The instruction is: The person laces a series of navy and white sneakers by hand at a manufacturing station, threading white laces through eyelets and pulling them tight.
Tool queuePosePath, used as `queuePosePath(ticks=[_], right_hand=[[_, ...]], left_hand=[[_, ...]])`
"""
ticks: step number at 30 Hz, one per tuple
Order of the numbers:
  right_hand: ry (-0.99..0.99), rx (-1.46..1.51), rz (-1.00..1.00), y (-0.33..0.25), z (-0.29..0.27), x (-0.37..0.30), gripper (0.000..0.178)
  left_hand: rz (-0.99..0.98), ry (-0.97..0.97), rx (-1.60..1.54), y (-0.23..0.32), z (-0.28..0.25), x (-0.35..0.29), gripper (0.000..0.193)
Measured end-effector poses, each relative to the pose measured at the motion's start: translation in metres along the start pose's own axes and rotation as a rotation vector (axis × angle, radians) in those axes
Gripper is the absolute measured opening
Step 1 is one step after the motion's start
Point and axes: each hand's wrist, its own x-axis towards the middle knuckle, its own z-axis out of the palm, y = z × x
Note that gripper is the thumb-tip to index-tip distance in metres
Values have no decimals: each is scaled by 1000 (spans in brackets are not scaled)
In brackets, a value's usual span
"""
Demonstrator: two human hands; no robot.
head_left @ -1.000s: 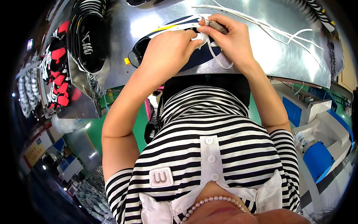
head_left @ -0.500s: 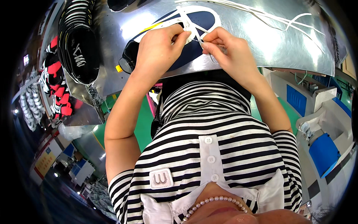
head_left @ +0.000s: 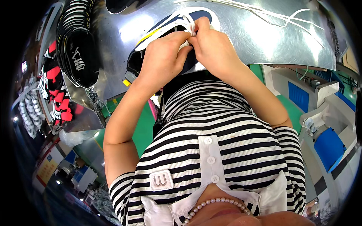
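Note:
A navy shoe with white trim, a yellow strip and a black collar lies on its side of the metal table nearest me, toe to the upper right. A white shoelace crosses its front opening. My left hand is closed in a pinch at the lacing, thumb against fingers. Touching it from the right, my right hand is bent over the same spot, its fingers closed on the white lace. The fingertips partly cover the lace and eyelets.
Several loose white laces lie on the metal table at the upper right. A row of nested black shoes stands at the left, with red and black shoes beyond. Another dark shoe sits at the top edge.
My right hand has moved left and turned over the lacing, meeting my left hand. The lace strand that lay stretched across the toe is now gathered at the fingers.

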Motion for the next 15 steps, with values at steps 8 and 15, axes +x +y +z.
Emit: queuePosePath(ticks=[8,15], right_hand=[[158,240,17,45,-106,-32,27],[176,438,-36,26,-41,3,53]], left_hand=[[211,82,196,-3,-11,-34,25],[-391,-210,-463,-5,-35,-37,41]])
